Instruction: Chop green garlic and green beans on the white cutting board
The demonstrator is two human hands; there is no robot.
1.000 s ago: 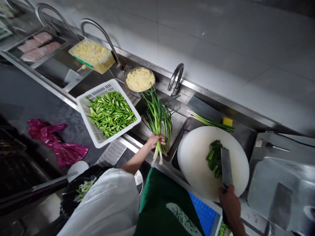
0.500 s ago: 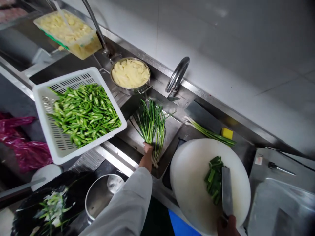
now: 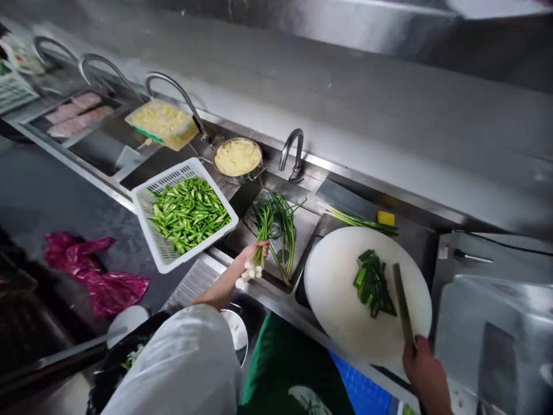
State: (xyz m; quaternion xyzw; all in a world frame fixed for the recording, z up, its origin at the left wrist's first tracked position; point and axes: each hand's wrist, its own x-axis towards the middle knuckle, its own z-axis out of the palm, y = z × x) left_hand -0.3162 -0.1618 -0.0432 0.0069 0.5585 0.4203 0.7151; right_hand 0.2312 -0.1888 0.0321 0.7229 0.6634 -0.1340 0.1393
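My left hand (image 3: 254, 253) is closed around a bunch of scallions (image 3: 264, 222), just below their green leaves. The white bulbs hang over the front edge of the sink (image 3: 309, 230). Other scallions (image 3: 287, 248) lie in the basin beside this bunch. In my right hand (image 3: 425, 369) is the handle of a cleaver (image 3: 402, 302), its blade over the right part of a round white chopping board (image 3: 332, 294). A pile of cut green pieces (image 3: 372, 282) lies on the board, left of the blade.
A white basket of sliced green peppers (image 3: 190, 216) sits left of the sink. Behind it are a metal pot of pale slices (image 3: 238, 158) and a tub of yellowish pieces (image 3: 166, 122). A faucet (image 3: 294, 151) stands behind the basin. More scallions (image 3: 358, 220) and a yellow sponge (image 3: 386, 218) lie behind the board.
My left hand has raised part of the scallions and drawn them toward me, bulbs now showing. The cleaver has turned more edge-on and away from the cut pieces. The view has shifted and widened.
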